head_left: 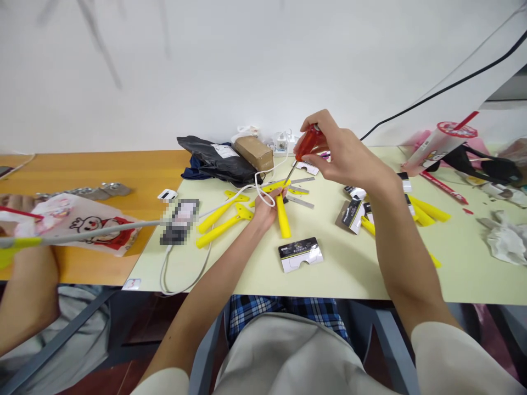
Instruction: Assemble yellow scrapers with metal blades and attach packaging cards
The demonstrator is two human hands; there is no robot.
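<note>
While left hand [267, 211] closes round smooth yellow plastic handle [283, 216], right hand [329, 148] grips translucent red screwdriver [307, 144], metal shaft slim.

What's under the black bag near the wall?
Something dark blue, apparently cloth, pokes out from under the left end of the black bag. Anything else beneath is covered and can't be seen.

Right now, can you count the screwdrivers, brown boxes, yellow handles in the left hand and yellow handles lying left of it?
Screwdriver: 1
Brown box: 1
Yellow handle in the left hand: 1
Yellow handles lying left of that hand: 2
Total: 5
</note>
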